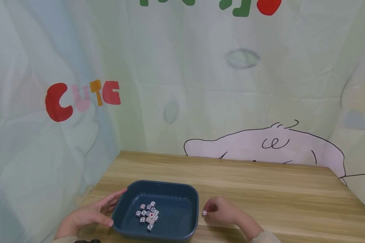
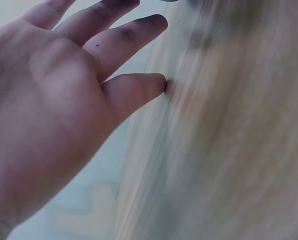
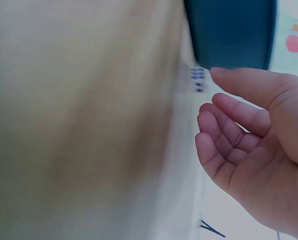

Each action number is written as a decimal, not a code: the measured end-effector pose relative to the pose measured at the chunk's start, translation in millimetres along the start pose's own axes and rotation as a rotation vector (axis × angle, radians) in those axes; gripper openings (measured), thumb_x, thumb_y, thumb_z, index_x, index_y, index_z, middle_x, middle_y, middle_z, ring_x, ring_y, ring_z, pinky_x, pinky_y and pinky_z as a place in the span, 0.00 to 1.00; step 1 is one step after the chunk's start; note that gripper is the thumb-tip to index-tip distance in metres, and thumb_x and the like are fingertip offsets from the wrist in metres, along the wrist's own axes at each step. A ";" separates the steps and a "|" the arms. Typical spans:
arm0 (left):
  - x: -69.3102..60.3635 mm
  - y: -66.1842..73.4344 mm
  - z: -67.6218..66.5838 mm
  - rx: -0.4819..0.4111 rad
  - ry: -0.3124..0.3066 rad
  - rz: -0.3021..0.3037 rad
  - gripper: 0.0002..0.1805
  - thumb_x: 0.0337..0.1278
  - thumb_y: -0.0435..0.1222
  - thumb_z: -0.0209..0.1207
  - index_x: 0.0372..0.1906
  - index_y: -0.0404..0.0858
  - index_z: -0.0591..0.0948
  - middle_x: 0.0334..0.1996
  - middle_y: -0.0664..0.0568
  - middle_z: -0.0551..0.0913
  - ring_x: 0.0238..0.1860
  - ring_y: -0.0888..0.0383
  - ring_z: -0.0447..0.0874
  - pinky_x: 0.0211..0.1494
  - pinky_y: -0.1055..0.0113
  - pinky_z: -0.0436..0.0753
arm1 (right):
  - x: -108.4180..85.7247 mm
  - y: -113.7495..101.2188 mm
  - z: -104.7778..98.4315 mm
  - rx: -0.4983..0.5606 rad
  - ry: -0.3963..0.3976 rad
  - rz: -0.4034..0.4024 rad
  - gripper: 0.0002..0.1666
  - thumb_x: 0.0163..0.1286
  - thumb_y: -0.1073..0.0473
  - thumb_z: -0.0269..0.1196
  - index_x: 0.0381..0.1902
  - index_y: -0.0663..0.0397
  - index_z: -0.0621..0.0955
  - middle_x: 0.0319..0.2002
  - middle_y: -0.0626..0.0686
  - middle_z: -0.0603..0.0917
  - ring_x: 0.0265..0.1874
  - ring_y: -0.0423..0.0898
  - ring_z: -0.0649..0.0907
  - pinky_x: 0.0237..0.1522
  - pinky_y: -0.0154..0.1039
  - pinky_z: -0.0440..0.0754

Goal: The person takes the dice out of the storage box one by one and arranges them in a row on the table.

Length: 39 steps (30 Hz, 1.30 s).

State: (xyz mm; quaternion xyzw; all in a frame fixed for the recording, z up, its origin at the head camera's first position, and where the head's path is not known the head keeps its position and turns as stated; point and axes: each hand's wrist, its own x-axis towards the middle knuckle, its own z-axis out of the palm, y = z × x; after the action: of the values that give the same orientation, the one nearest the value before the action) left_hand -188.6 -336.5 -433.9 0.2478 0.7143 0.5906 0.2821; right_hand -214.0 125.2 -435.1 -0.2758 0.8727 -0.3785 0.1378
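Note:
A dark blue tray (image 1: 187,233) stands on the table with several white dice (image 1: 151,215) clustered in its left half. At its left side is my left hand (image 1: 92,212), thumb by the near corner and fingers by the rim; the left wrist view shows this hand (image 2: 54,95) with fingers spread. Just right of the tray, my right hand (image 1: 220,211) is beside a single die (image 1: 204,213). In the right wrist view the die (image 3: 198,79) is close to the thumb tip of the loosely curved right hand (image 3: 259,135), with a gap between thumb and fingers.
The wooden table (image 1: 276,195) extends behind the tray and to the right. A printed cloth (image 1: 176,84) hangs along the back and both sides. A small dark object (image 1: 88,241) shows at the bottom edge, near the left sleeve.

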 end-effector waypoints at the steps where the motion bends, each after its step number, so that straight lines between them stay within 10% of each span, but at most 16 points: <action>1: -0.1 -0.1 0.2 0.003 0.004 -0.002 0.51 0.56 0.34 0.64 0.78 0.46 0.44 0.73 0.27 0.42 0.64 0.69 0.61 0.61 0.73 0.67 | 0.5 -0.5 -2.8 0.011 0.000 0.001 0.08 0.61 0.63 0.65 0.38 0.60 0.83 0.31 0.46 0.81 0.30 0.39 0.77 0.33 0.33 0.75; 14: -2.6 -3.8 -0.8 -0.022 -0.011 0.013 0.51 0.57 0.34 0.64 0.78 0.46 0.43 0.74 0.30 0.44 0.64 0.71 0.60 0.61 0.74 0.66 | 23.9 -58.3 -34.5 0.081 0.149 -0.098 0.16 0.65 0.59 0.64 0.48 0.61 0.82 0.34 0.48 0.82 0.32 0.42 0.79 0.33 0.32 0.77; 39: -1.1 1.8 1.0 0.015 0.000 0.000 0.52 0.57 0.36 0.64 0.77 0.43 0.42 0.73 0.27 0.42 0.66 0.66 0.60 0.61 0.73 0.66 | 65.0 -110.3 63.5 0.162 -0.159 -0.148 0.10 0.60 0.67 0.67 0.41 0.61 0.84 0.26 0.41 0.80 0.25 0.31 0.77 0.33 0.26 0.76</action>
State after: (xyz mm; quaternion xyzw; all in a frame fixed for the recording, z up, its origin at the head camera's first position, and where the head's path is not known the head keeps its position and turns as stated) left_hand -187.1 -336.3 -432.2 0.2498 0.7188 0.5851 0.2804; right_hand -196.5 -11.9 -398.8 -0.3565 0.8029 -0.4339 0.2000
